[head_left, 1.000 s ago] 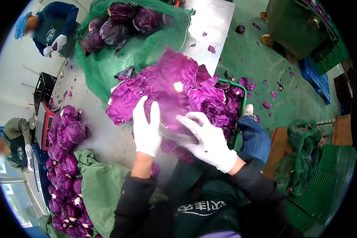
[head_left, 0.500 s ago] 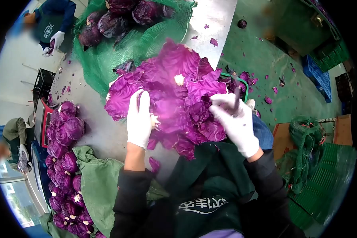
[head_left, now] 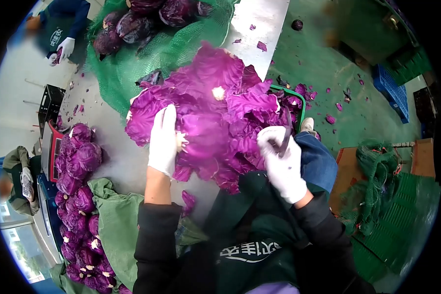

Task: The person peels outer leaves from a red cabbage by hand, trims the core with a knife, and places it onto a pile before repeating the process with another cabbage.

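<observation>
In the head view, the fingers (head_left: 167,120) of my left hand (head_left: 161,149) are lying long and close together against the left flank of a purple cabbage (head_left: 206,134). The thumb is hiding, so I cannot tell whether they are truly grasping it or only steadying it. My right hand (head_left: 286,169) is clenching around a dark, slim knife (head_left: 285,139), its blade pointing toward twelve o'clock, clear of the cabbage.

The cabbage is sitting near the centre, blurring a little, its pale cut stem (head_left: 181,141) facing nine o'clock, just beside the left palm. Behind and around it, loose leaves (head_left: 215,68) are spreading from ten o'clock to five. A green crate (head_left: 304,105) is showing its rim at two o'clock; a green net (head_left: 112,83) is holding darker heads (head_left: 134,27) at eleven. Glossy heads (head_left: 85,157) are piling up at nine to eight o'clock, and a co-worker (head_left: 61,29) is standing at ten.

I am judging the head dense, fairly heavy and firm at the core, with smooth outer leaves that are likely slipping under gloves and tearing easily. I am favouring a broad palm hold low around the body beside the stem, never pulling by a leaf edge.
</observation>
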Available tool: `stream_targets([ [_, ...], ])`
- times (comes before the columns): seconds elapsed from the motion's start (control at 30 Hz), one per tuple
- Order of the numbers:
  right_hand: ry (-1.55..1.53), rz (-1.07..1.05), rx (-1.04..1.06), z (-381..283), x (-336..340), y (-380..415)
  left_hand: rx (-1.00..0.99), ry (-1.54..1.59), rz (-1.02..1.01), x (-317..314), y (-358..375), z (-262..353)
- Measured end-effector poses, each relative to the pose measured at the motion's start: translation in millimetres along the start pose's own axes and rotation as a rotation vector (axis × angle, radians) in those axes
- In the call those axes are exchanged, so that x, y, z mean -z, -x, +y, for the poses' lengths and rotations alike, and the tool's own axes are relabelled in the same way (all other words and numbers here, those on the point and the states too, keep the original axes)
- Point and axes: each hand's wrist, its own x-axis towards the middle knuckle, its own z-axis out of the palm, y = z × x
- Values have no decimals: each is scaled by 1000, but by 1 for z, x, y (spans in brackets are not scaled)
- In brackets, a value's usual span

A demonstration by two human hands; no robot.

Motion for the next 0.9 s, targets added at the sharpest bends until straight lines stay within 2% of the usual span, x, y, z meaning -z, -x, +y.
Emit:
stream_targets([
  [0.03,-43,-26,-141,-2,5,2,48,-42,26,2,0,2],
  [0.07,-87,-51,-282,-7,9,2,4,-21,41,3,-3,-1],
  [0.13,62,-88,111,-10,-2,3,-80,11,67,2,-9,-11],
  [0.17,27,-100,159,-17,-12,2,-94,41,73,1,-10,-15],
  [0.27,93,-31,22,-15,-29,0,-77,77,37,3,3,-11],
  [0.33,-37,-3,-273,14,-30,-5,-72,101,12,8,15,-9],
  [0.37,-224,33,-434,6,-23,-14,-99,184,-29,12,18,-13],
  [0.4,-252,32,-548,15,-17,-17,-125,268,-73,16,20,-18],
  [0.5,-425,51,-653,13,-9,-20,-119,386,-91,23,28,-22],
  [0.6,-422,13,-627,17,-11,-23,-89,466,-131,33,26,-22],
  [0.73,-512,21,-699,18,-17,-45,-51,456,-134,41,31,-11],
  [0.77,-424,23,-603,27,-22,-52,-54,476,-156,40,34,-7],
  [0.83,-365,48,-540,32,-31,-72,-83,441,-128,38,40,-3],
  [0.87,-334,61,-510,34,-36,-81,-94,527,-172,45,35,-13],
  [0.9,-350,56,-507,30,-35,-92,-414,-182,-112,80,13,-57],
])
